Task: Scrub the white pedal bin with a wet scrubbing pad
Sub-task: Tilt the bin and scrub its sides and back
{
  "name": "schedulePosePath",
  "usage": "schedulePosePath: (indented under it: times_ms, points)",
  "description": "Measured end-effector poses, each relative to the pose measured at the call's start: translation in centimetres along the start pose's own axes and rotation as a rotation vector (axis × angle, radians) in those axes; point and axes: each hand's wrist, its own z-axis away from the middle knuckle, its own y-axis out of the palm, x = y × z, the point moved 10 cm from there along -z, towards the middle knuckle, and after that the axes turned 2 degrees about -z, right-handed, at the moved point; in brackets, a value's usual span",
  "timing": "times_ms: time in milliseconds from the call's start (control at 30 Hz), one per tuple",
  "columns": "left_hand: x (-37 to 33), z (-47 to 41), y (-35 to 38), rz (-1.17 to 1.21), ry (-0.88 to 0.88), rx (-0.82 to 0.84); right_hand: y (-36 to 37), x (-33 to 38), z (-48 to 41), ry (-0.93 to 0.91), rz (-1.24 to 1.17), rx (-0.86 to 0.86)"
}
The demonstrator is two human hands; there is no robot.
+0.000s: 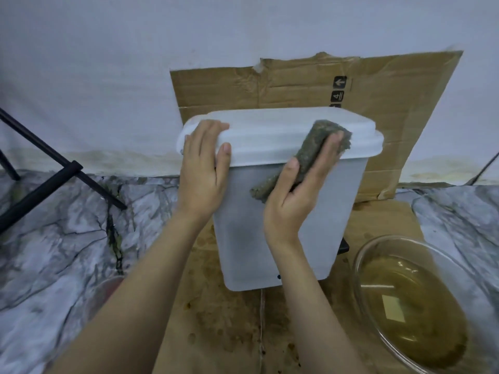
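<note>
The white pedal bin [243, 238] stands on cardboard in the middle of the view, lid closed. My left hand [202, 168] rests over the lid's left front corner, fingers on top and thumb along the rim. My right hand [297, 190] holds a grey-green scrubbing pad [313, 149] and presses it against the lid's front edge and the bin's upper front wall. The pad is folded; one end sticks out below my thumb. A black pedal part [343, 248] shows at the bin's lower right.
A glass bowl [378, 255] of brownish water sits at the right front. Flattened cardboard [216, 333] with wet spots covers the marble-pattern floor [54, 252]. Another cardboard sheet [391, 109] leans on the wall behind. Black stand legs [54, 179] cross at the left.
</note>
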Motion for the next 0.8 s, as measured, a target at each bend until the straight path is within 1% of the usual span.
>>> schedulePosePath:
  times_ms: [67, 133, 167, 233, 333, 433, 500, 533, 600, 633, 700, 800]
  points:
    - [-0.4, 0.8, -0.3, -0.005, 0.001, 0.015, 2.2, 1.4, -0.4, -0.108, 0.094, 0.127]
    - [-0.8, 1.6, -0.6, -0.007, -0.013, 0.035, 2.8, 1.6, -0.2, -0.144, 0.201, 0.171]
    - [-1.0, 1.9, -0.7, -0.010, -0.024, 0.051, 2.5, 1.3, -0.1, -0.124, 0.239, 0.164]
    - [-1.3, 2.4, -0.9, -0.016, -0.045, 0.090, 0.8, 0.3, -0.3, -0.003, 0.278, 0.094]
    - [-2.4, 3.0, -1.8, -0.066, -0.033, 0.112, -2.6, -1.2, -0.9, 0.270, 0.289, -0.069]
    - [-4.2, 2.9, -3.9, -0.264, 0.046, 0.049, -4.9, -1.2, -0.8, 0.499, 0.224, -0.195]
    - [-5.4, 1.6, -5.1, -0.375, 0.071, 0.020, -6.0, -0.6, -0.1, 0.590, 0.189, -0.242]
    - [-5.8, 0.7, -5.1, -0.417, 0.072, 0.039, -6.5, -0.3, 0.3, 0.622, 0.179, -0.256]
    - [-6.3, -1.3, -4.1, -0.451, 0.078, 0.141, -7.4, 0.1, 1.3, 0.673, 0.166, -0.279]
    - [-6.1, -2.2, -3.2, -0.431, 0.069, 0.208, -7.8, 0.3, 1.7, 0.696, 0.155, -0.286]
    - [-4.7, -3.3, -1.0, -0.375, -0.019, 0.379, -8.1, 0.3, 2.8, 0.764, 0.113, -0.292]
    - [-1.3, -3.0, 2.2, -0.398, -0.193, 0.684, -6.8, 0.2, 5.6, 0.935, -0.008, -0.268]
